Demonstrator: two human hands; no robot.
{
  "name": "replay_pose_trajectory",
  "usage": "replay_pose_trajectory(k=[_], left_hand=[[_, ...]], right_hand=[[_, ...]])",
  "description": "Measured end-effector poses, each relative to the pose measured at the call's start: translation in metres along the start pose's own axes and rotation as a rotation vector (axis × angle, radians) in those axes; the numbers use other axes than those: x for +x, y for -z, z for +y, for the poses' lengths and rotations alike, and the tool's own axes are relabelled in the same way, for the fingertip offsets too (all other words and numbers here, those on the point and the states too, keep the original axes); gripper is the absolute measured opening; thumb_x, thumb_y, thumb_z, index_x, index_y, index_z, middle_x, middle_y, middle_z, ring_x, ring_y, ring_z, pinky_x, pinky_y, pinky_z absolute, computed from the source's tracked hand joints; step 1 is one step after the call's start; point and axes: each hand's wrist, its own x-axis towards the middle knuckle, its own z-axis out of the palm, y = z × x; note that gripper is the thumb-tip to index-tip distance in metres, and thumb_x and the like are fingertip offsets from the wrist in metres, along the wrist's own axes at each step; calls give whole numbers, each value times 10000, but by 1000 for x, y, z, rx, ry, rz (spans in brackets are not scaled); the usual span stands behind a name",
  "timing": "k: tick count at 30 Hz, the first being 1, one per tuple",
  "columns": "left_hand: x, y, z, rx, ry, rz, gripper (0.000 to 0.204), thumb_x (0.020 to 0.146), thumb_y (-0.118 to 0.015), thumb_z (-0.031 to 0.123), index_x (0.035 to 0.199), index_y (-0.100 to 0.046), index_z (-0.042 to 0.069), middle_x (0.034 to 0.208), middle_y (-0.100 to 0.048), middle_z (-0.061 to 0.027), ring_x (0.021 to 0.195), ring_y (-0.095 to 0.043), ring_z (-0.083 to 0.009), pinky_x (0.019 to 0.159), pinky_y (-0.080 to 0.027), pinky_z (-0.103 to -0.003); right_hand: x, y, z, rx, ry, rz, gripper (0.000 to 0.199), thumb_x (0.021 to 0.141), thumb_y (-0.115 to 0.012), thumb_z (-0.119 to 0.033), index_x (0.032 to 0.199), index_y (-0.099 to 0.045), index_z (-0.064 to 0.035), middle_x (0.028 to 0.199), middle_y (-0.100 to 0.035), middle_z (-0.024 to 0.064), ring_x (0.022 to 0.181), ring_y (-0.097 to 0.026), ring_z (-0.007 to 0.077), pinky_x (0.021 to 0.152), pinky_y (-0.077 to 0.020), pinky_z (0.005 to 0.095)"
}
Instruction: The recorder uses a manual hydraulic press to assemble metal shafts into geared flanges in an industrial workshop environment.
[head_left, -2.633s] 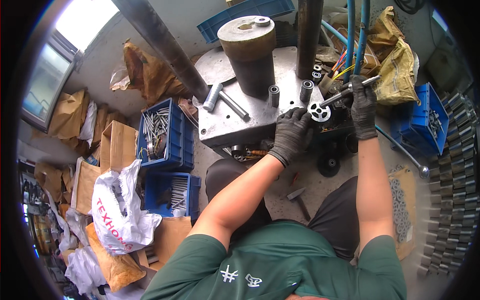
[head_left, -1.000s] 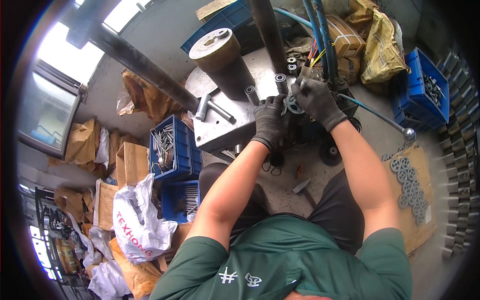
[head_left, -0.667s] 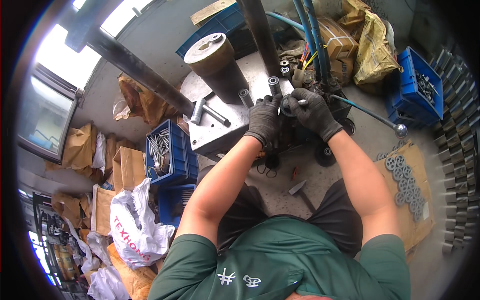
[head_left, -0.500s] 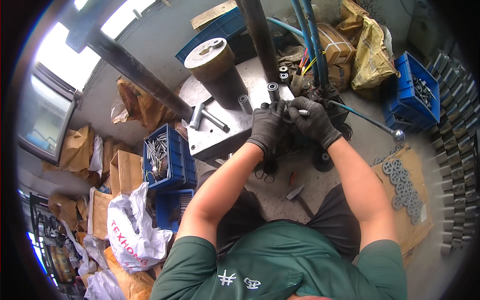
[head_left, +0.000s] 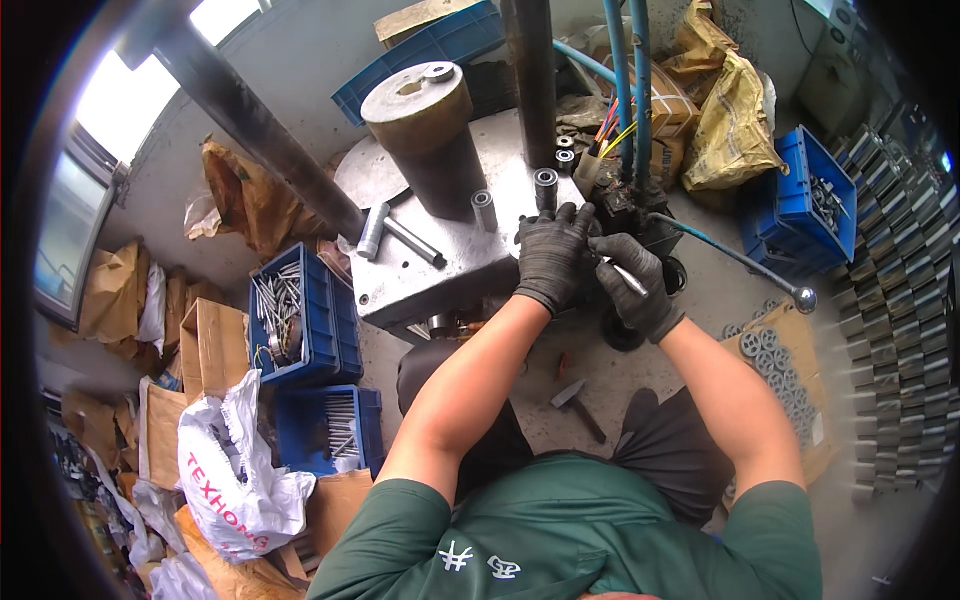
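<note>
My left hand (head_left: 552,258), in a dark grey glove, lies at the right front edge of the metal press table (head_left: 455,275). Its fingers stretch forward; what lies beneath the palm is hidden. Just beyond the fingertips stands a metal cylinder with a ring-shaped top (head_left: 545,190). To its left is a similar upright metal sleeve (head_left: 484,212). My right hand (head_left: 645,290), gloved too, is closed around a slim silvery metal rod (head_left: 628,277), right of the left hand and off the table edge.
A thick round block (head_left: 425,140) stands on the table, with two loose metal rods (head_left: 412,242) left of it. A ball-ended lever (head_left: 803,298) juts out at right. Blue crates (head_left: 330,320) flank the left side. A hammer (head_left: 580,408) lies on the floor by grey wheel-shaped parts (head_left: 775,365).
The view has shifted slightly. My right hand has drawn back from the left, toward me, with the rod now angled downward in its grip. The left hand stays at the table edge.
</note>
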Motion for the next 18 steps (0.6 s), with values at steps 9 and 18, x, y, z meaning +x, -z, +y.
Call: replay_pose_trajectory(k=[9, 18], left_hand=[[-11, -10, -39, -155, -252, 93, 645, 747, -761, 274, 1376, -624, 242, 1344, -637, -94, 1155, -660, -319, 954, -509, -451], [-18, -65, -76, -1287, 86, 188, 786, 678, -880, 232, 1384, -551, 126, 1226, -570, -199, 1099, -638, -416, 957, -549, -455]], right_hand=[[22, -28, -53, -410, 177, -192, 231, 801, -768, -132, 982, -651, -48, 873, -654, 157, 769, -680, 373, 675, -558, 452], [46, -45, -91, -464, 266, -201, 189, 820, -745, -139, 963, -658, -50, 838, -647, 166, 736, -677, 374, 662, -556, 440]])
